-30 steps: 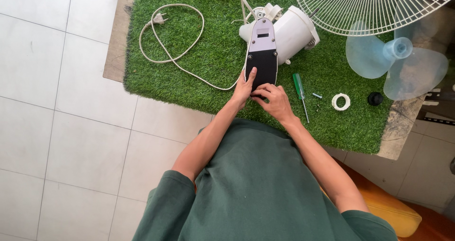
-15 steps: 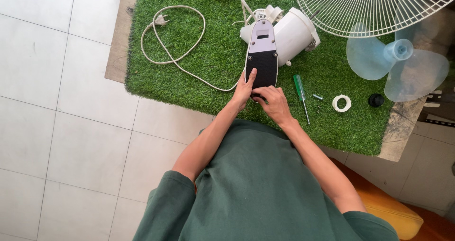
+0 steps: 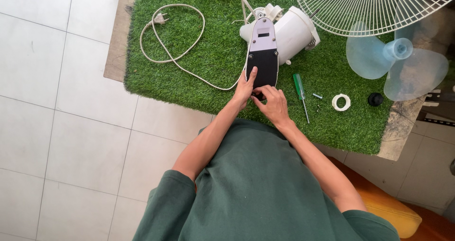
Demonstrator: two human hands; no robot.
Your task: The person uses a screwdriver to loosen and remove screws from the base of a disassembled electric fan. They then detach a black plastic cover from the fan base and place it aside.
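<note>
The black fan base panel [image 3: 263, 63] is held near the worktop's [image 3: 189, 75] front edge: left hand [image 3: 245, 87] fingers gripping its side, right hand [image 3: 271, 103] fingers pinched at its lower end, whatever is pinched being hidden.

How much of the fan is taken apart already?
Already off: the wire guard, the blue blade and a white ring lie loose on the green mat. Both hands, left and right, work at the black base panel. The motor housing remains attached.
</note>
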